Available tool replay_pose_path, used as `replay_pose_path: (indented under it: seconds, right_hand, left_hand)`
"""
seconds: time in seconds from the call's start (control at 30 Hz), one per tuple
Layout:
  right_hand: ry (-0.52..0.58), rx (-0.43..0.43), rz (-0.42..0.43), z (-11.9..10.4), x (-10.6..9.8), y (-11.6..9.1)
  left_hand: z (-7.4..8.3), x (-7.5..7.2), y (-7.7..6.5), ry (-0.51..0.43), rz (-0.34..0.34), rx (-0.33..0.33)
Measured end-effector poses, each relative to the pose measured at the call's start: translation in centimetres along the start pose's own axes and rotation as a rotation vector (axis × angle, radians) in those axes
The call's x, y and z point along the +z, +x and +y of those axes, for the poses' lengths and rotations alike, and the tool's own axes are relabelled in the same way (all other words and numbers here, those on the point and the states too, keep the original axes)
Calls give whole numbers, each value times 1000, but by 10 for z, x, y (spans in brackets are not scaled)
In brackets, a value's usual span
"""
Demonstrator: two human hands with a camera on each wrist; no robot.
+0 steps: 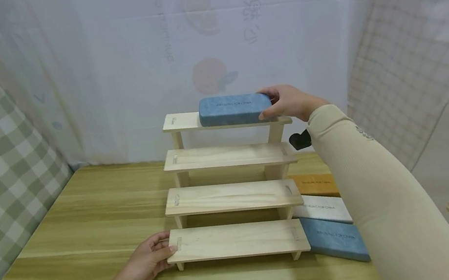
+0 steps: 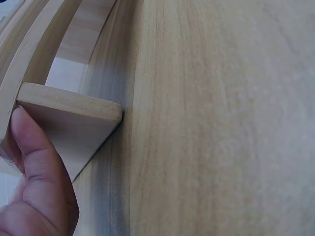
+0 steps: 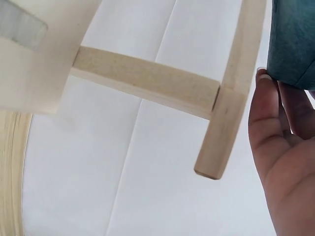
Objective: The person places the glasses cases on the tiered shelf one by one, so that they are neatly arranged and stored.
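Note:
A pale wooden rack with stepped shelves stands on the table, its lowest shelf (image 1: 237, 241) nearest me. On the top shelf (image 1: 183, 121) is a blue glasses case (image 1: 235, 109), toward the right. My right hand (image 1: 289, 101) grips that case by its right end; the right wrist view shows the fingertips (image 3: 266, 91) against the case's end (image 3: 295, 44). My left hand (image 1: 149, 261) pinches the left end of the lowest shelf, thumb on top. In the left wrist view a finger (image 2: 34, 142) lies under the shelf board beside its leg (image 2: 74, 101).
Right of the rack, an orange case (image 1: 314, 186), a white case (image 1: 325, 209) and another blue case (image 1: 334, 239) lie on the wooden table (image 1: 87, 222), partly hidden by the rack and my right sleeve (image 1: 376, 194). A white printed cloth (image 1: 116, 79) hangs behind.

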State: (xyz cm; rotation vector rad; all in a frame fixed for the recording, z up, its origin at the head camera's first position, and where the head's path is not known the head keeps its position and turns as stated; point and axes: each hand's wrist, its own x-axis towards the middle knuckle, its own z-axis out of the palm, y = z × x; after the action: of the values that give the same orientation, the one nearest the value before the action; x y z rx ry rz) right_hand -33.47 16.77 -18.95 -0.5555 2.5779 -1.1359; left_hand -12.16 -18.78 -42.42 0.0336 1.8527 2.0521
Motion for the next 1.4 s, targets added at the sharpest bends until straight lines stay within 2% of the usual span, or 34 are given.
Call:
replay_pose_path:
  seconds: [0.93,1.4]
  right_hand:
    - [-23,41,-18,3,0,-3]
    - [17,65,-21,5,1,-6]
  left_hand:
    - [-1,2,0,-1,-3,-11]
    - [-3,2,2,1,-16,-5]
